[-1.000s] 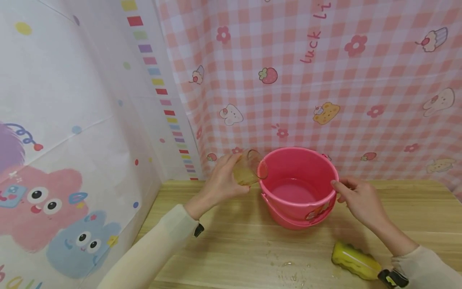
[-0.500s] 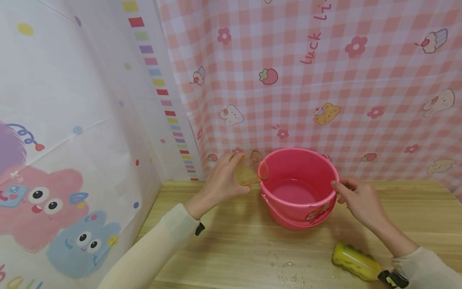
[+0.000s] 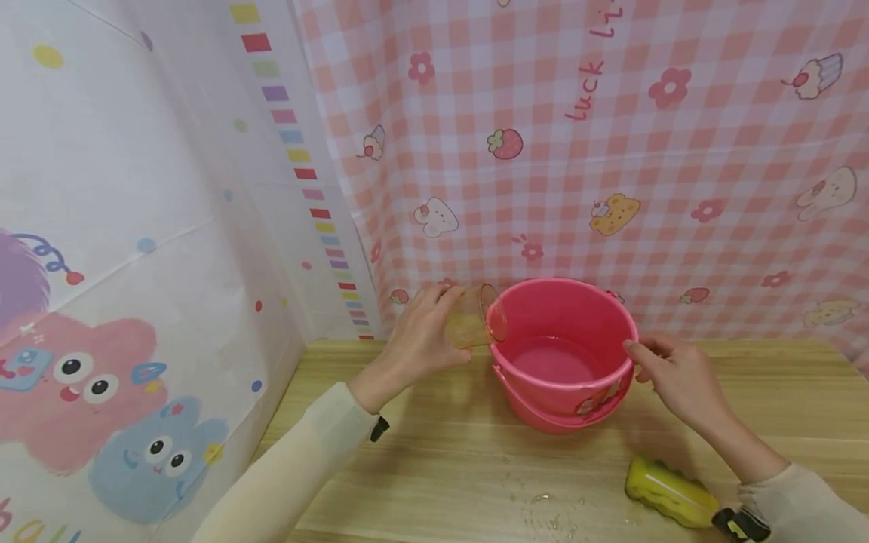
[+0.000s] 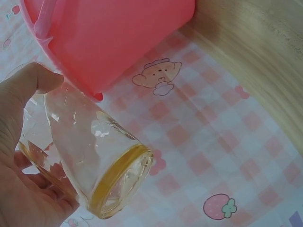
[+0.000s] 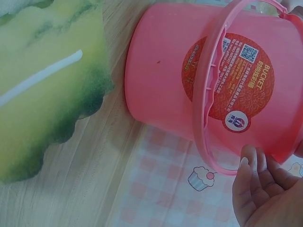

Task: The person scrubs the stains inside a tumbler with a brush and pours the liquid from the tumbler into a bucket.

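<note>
A clear amber glass (image 3: 468, 320) lies tipped on its side in my left hand (image 3: 422, 332), its mouth at the left rim of a pink bucket (image 3: 553, 305). In the left wrist view, the thumb and fingers wrap around the faceted glass (image 4: 90, 132), whose thick yellow-tinted base points away from the bucket. Shallow water shows on the bucket floor. My right hand (image 3: 682, 377) pinches the bucket's right rim, thumb on top. The right wrist view shows its fingers (image 5: 258, 182) against the outside, near the hanging handle (image 5: 204, 94) and a round red label (image 5: 236, 75).
A yellow-green block with wavy edges (image 3: 668, 492) lies on the wooden table (image 3: 414, 467) by my right wrist. Water drops and a wet ring (image 3: 546, 516) mark the table front. A pink checked cloth (image 3: 489, 90) hangs behind, a white printed sheet (image 3: 170, 302) at left.
The glass in my left hand has tipped slightly further over toward the bucket and shifted a little right. The right hand and the bucket stay in place.
</note>
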Motion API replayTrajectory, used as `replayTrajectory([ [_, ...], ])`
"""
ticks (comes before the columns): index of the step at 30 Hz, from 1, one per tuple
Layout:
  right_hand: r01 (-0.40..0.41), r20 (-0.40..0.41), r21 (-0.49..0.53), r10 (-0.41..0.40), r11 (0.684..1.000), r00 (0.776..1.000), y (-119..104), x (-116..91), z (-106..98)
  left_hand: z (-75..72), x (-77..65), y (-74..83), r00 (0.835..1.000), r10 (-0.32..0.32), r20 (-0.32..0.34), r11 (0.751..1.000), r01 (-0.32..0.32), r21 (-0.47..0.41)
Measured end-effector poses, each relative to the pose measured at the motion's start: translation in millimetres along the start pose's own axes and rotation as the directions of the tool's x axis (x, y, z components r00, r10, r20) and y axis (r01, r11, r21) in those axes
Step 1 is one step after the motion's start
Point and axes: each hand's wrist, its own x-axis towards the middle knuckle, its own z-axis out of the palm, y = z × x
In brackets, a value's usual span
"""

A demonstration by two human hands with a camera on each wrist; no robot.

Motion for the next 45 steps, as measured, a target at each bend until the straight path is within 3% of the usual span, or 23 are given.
replayTrajectory([
  [27, 0.011, -0.007, -0.008, -0.011, 1.0, 1.0, -0.9, -0.6, -0.8, -2.2, 2.8, 5.4, 1.0, -0.015, 0.019, 1.0, 0.015, 0.006],
  [45, 0.01, -0.001, -0.007, -0.01, 1.0, 1.0, -0.7, -0.2, -1.4, -2.9, 4.1, 6.5, 1.0, 0.021, 0.0, 0.999, -0.021, 0.035],
])
